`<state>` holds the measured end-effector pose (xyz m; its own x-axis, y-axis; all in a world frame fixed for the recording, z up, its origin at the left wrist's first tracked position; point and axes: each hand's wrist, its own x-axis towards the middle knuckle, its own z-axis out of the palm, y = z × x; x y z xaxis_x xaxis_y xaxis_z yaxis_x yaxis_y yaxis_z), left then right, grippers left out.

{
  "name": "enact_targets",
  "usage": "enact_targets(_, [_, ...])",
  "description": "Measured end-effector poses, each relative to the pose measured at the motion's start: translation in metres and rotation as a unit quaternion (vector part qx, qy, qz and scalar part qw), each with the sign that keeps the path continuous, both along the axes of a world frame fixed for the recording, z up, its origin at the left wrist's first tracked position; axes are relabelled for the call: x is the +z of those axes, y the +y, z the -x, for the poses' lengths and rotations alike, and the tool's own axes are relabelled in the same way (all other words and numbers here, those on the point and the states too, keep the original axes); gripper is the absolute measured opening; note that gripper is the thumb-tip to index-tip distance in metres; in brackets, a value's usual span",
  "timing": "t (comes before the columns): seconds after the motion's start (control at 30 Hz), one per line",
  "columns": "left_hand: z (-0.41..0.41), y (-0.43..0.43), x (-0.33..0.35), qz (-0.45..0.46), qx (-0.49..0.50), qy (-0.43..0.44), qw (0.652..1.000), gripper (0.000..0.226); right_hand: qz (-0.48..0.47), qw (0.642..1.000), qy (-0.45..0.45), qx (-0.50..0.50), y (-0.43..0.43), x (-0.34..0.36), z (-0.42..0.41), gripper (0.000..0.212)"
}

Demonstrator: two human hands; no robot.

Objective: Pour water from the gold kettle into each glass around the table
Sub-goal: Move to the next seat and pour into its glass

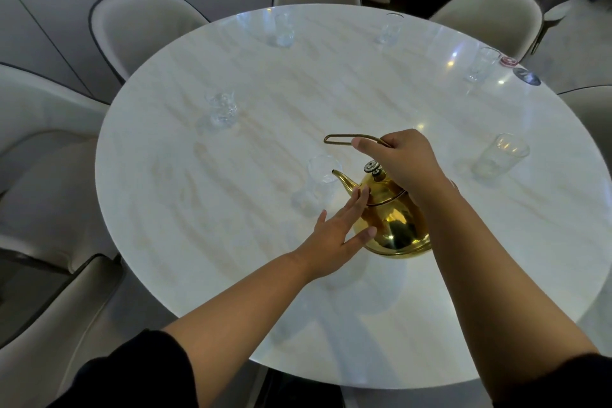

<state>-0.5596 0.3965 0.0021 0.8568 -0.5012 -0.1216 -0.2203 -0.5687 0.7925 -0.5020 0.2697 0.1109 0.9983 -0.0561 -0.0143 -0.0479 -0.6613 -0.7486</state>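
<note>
Furthest left of the two hands, beyond the cream chairs that ring the round marble table, a glass stands well apart from the grip, up and to the left. Another glass sits far off near the far edge. Closer in, a glass stands just left of the kettle's spout, whose tip lies over or just beside its rim; which of the two cannot be told.

The left hand is spread flat, fingers apart, its fingertips laid against the left side of the gold kettle, not wrapped around anything. The kettle sits low over the table between the two hands, tilted with the spout to the left; whether its base touches the tabletop cannot be told. Its lid knob stands just under the right hand.

The right hand is closed around the thin wire handle, which sticks out to the left of the fist above the kettle.

Right of that grip, a glass stands near the table's right side. Farther away, a glass and a glass stand near the far rim, with two small round stickers at the edge beside the latter.
</note>
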Motion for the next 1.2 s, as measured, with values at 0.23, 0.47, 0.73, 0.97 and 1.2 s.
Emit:
enact_targets(0.23, [0.0, -0.003, -0.002, 0.018, 0.006, 0.006, 1.0, 0.061, 0.028, 0.999, 0.016, 0.02, 0.002, 0.006, -0.001, 0.052])
enact_targets(0.47, [0.001, -0.003, 0.0, 0.029, 0.01, 0.015, 0.999, 0.058, 0.046, 0.998, 0.02, 0.041, 0.004, 0.01, -0.001, 0.051])
enact_targets(0.73, [0.002, -0.004, 0.0, 0.029, 0.013, 0.016, 0.999, 0.061, 0.068, 0.996, 0.006, 0.051, 0.005, 0.006, -0.006, 0.051])
enact_targets(0.97, [0.001, -0.002, 0.001, 0.028, 0.017, 0.016, 0.999, 0.061, 0.083, 0.995, -0.002, 0.063, 0.006, 0.003, -0.009, 0.05])
enact_targets(1.2, [0.0, -0.003, 0.001, 0.035, 0.018, 0.014, 0.999, 0.063, 0.094, 0.993, -0.007, 0.072, 0.007, 0.004, -0.012, 0.049])
